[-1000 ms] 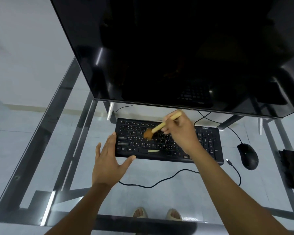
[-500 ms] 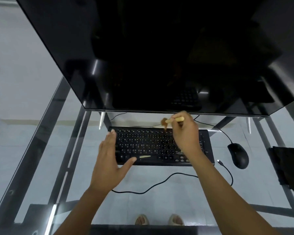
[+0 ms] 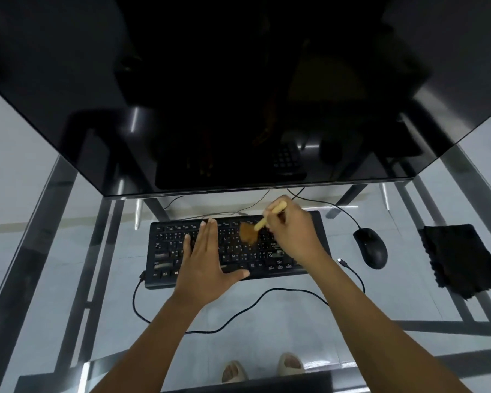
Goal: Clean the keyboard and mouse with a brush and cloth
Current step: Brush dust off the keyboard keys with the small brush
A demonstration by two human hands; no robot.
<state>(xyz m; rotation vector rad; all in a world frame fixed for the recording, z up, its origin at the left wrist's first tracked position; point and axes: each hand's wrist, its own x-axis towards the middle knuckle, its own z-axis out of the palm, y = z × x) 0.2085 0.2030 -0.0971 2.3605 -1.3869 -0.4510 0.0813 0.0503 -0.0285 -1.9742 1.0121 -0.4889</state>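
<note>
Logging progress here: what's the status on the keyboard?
Right hand grips brush, bristles on keyboard. Left hand flat on keys. Mouse, cloth untouched, nothing blocking.

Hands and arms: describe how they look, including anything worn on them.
Both arms are bare up to the frame edge, with no sleeves showing. The left hand and right hand wear no gloves, and no rings, watch or bracelet are visible.

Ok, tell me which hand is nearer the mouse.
Right. The right hand grips the brush over the keyboard's right half, beside the mouse; the left hand lies flat further left.
</note>
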